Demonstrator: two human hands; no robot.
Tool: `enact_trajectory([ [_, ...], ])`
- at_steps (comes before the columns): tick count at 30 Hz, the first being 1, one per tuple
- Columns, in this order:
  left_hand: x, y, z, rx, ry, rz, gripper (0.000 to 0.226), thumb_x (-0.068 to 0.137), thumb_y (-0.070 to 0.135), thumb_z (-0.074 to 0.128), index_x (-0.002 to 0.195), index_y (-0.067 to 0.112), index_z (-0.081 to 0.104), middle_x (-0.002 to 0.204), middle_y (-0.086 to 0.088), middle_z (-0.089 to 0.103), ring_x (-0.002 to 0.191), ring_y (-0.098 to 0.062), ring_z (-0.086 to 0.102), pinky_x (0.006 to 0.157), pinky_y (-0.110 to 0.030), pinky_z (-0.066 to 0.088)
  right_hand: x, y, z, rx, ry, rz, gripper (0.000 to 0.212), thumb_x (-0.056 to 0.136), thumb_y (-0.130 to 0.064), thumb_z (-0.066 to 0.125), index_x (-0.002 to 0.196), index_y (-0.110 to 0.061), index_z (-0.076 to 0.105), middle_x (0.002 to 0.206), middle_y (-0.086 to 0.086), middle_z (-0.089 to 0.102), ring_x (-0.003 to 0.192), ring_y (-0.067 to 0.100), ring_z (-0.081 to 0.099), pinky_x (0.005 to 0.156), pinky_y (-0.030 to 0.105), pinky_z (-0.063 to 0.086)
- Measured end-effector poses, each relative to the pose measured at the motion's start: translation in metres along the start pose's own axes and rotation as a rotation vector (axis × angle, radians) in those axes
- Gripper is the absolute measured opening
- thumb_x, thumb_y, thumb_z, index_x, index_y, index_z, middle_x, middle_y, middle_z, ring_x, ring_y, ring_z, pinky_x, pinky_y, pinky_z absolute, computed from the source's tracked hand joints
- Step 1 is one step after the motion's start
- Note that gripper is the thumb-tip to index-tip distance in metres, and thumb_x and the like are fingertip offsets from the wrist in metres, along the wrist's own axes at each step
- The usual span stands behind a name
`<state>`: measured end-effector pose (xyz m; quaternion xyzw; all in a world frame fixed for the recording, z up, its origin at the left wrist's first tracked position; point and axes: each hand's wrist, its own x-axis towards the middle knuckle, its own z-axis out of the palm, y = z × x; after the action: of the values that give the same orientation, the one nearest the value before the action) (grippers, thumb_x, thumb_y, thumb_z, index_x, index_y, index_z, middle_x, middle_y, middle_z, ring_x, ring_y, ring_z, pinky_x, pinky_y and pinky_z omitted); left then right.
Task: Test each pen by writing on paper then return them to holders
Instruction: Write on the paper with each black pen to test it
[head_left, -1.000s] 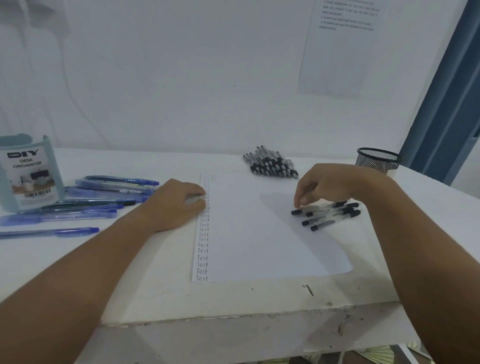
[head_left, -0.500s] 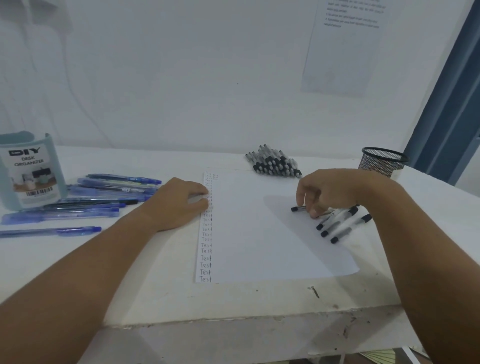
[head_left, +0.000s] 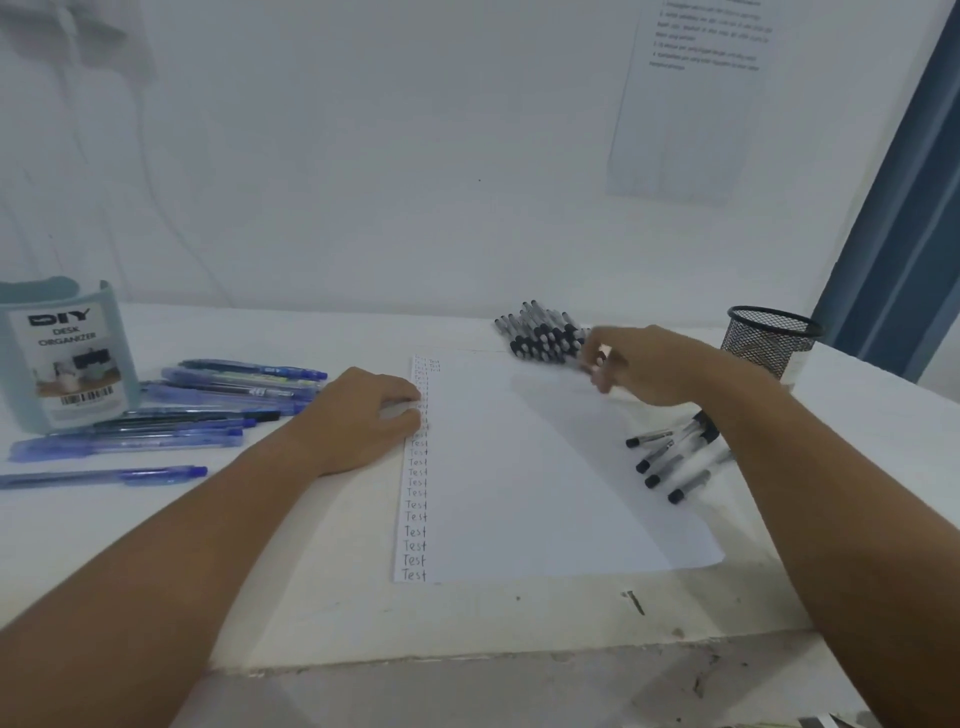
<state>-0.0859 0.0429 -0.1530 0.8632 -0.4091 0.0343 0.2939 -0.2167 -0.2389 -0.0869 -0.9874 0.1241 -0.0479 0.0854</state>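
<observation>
Left hand rests palm-down at centre frame, fingers loosely curled, fingertips pressing the left edge of the paper – grips nothing. A column of "Test" words runs down that edge of the sheet.

Right hand is in the upper right of centre, at the near end of the black pen pile, fingers bent toward it. It's motion-blurred – can't tell whether it holds a pen or just touches the pile.

Small group of black-capped pens lies loose on the right part of the paper, partly under the right forearm, caps pointing lower left.

Blue pens lie in a spread at left of frame, on the white table, beside the teal desk organizer at the far left edge. Black mesh cup stands at right, behind the right wrist, apart from the pile.

Printed sheet hangs on the wall, upper right; blue curtain at the right edge.
</observation>
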Motion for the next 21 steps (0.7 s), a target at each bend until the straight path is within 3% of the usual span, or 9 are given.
enact_trajectory([
  [2, 0.000, 0.000, -0.001, -0.008, -0.003, -0.012, 0.049, 0.074, 0.051, 0.044, 0.096, 0.015, 0.068, 0.097, -0.003, 0.069, 0.095, -0.020, 0.062, 0.089, -0.038, 0.049, 0.009, -0.007, 0.001, 0.223, 0.196, -0.058, 0.013, 0.103, -0.020, 0.042, 0.107, -0.030, 0.050, 0.085, -0.003, 0.067, 0.076, 0.020, 0.064, 0.064, 0.029, 0.050],
  [3, 0.000, 0.000, -0.001, -0.009, -0.008, -0.015, 0.048, 0.075, 0.051, 0.044, 0.096, 0.015, 0.068, 0.096, -0.002, 0.069, 0.094, -0.020, 0.063, 0.089, -0.039, 0.050, 0.014, -0.012, 0.003, 0.375, 0.288, -0.058, 0.015, 0.104, -0.022, 0.040, 0.113, -0.030, 0.048, 0.081, -0.001, 0.064, 0.069, 0.019, 0.062, 0.057, 0.024, 0.047],
  [5, -0.001, 0.000, -0.001, -0.007, -0.017, -0.008, 0.046, 0.075, 0.051, 0.043, 0.093, 0.017, 0.067, 0.093, -0.001, 0.069, 0.091, -0.020, 0.063, 0.087, -0.040, 0.050, 0.024, -0.024, 0.007, 0.709, 0.395, -0.024, 0.028, 0.102, -0.019, 0.036, 0.121, -0.036, 0.046, 0.073, 0.004, 0.052, 0.058, 0.021, 0.048, 0.054, 0.029, 0.041],
  [8, 0.000, 0.000, -0.001, -0.012, -0.005, -0.019, 0.041, 0.079, 0.046, 0.047, 0.100, 0.017, 0.069, 0.099, 0.000, 0.070, 0.096, -0.019, 0.063, 0.090, -0.038, 0.049, 0.037, -0.043, 0.012, 1.106, 0.423, 0.083, 0.046, 0.096, -0.016, 0.035, 0.126, -0.049, 0.048, 0.063, 0.000, 0.034, 0.051, 0.017, 0.029, 0.044, 0.027, 0.028],
  [12, 0.000, -0.001, 0.000, -0.018, -0.019, -0.005, 0.039, 0.081, 0.045, 0.048, 0.105, 0.021, 0.068, 0.102, 0.008, 0.069, 0.097, -0.011, 0.062, 0.091, -0.036, 0.048, 0.046, -0.066, 0.016, 1.380, 0.422, 0.164, 0.034, 0.093, -0.012, 0.039, 0.116, -0.034, 0.053, 0.055, -0.003, 0.026, 0.043, 0.015, 0.019, 0.037, 0.021, 0.019],
  [14, 0.001, -0.003, 0.000, -0.019, -0.018, 0.000, 0.041, 0.082, 0.044, 0.050, 0.110, 0.020, 0.068, 0.108, 0.008, 0.068, 0.101, -0.010, 0.060, 0.094, -0.033, 0.047, 0.052, -0.071, 0.020, 1.512, 0.426, 0.186, 0.034, 0.093, -0.008, 0.040, 0.119, -0.027, 0.050, 0.059, 0.000, 0.030, 0.042, 0.014, 0.021, 0.037, 0.021, 0.020],
  [16, 0.002, -0.004, 0.000, -0.018, -0.006, 0.007, 0.036, 0.087, 0.039, 0.055, 0.114, 0.019, 0.067, 0.113, 0.007, 0.067, 0.106, -0.010, 0.059, 0.096, -0.032, 0.046, 0.059, -0.072, 0.024, 1.657, 0.404, 0.180, 0.035, 0.096, -0.003, 0.044, 0.128, -0.018, 0.046, 0.066, 0.005, 0.044, 0.044, 0.015, 0.038, 0.039, 0.022, 0.032],
  [19, 0.004, -0.006, 0.002, -0.021, 0.002, 0.025, 0.031, 0.090, 0.032, 0.057, 0.115, 0.017, 0.066, 0.116, 0.005, 0.066, 0.109, -0.012, 0.058, 0.098, -0.031, 0.045, 0.068, -0.072, 0.033, 1.520, 0.401, 0.165, 0.026, 0.102, -0.017, 0.050, 0.122, 0.000, 0.052, 0.076, 0.006, 0.065, 0.067, 0.022, 0.056, 0.052, 0.025, 0.049],
  [21, 0.005, -0.006, 0.003, -0.018, 0.017, 0.032, 0.031, 0.089, 0.034, 0.056, 0.114, 0.017, 0.067, 0.115, 0.004, 0.066, 0.108, -0.013, 0.058, 0.097, -0.033, 0.045, 0.074, -0.073, 0.042, 1.314, 0.443, 0.184, 0.022, 0.103, -0.029, 0.048, 0.106, -0.008, 0.056, 0.074, -0.001, 0.070, 0.060, 0.016, 0.051, 0.056, 0.026, 0.045],
])
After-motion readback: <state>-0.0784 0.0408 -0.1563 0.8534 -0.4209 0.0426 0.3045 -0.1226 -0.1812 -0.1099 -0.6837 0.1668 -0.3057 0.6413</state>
